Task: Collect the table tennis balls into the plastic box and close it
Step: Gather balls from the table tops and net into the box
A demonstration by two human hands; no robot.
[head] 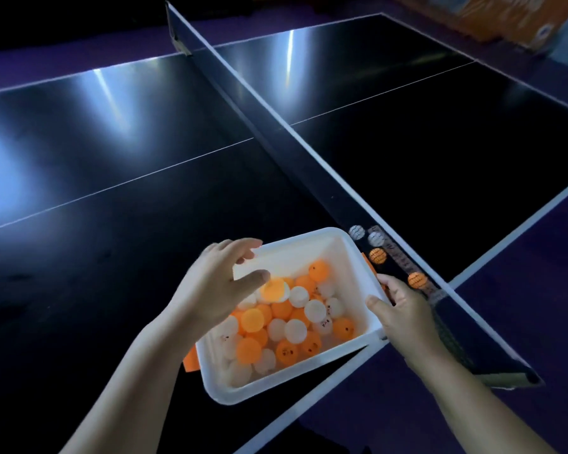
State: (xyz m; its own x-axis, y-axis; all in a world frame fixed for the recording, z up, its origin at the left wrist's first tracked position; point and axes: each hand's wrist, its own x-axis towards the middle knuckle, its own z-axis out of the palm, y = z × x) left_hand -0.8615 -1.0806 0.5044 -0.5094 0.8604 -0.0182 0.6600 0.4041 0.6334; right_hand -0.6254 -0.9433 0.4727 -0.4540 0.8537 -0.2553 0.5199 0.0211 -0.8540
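A white plastic box [309, 244] stands on the near edge of the dark table, holding several orange and white table tennis balls [295, 326]. My left hand [217, 286] hovers over the box's left side with fingers apart; a blurred orange and white pair of balls [274, 290] is just below its fingertips. My right hand [397, 306] grips the box's right rim. Several balls lie behind the net: white ones [357, 232] [375, 239] and orange ones [377, 255] [417, 280]. An orange clip [191, 358] shows at the box's left side.
The net [309, 152] runs diagonally across the table tennis table [112, 158], ending in a post clamp [512, 376] at the near right. The table's edge [309, 404] passes under the box. Orange barriers [505, 21] stand at the far right.
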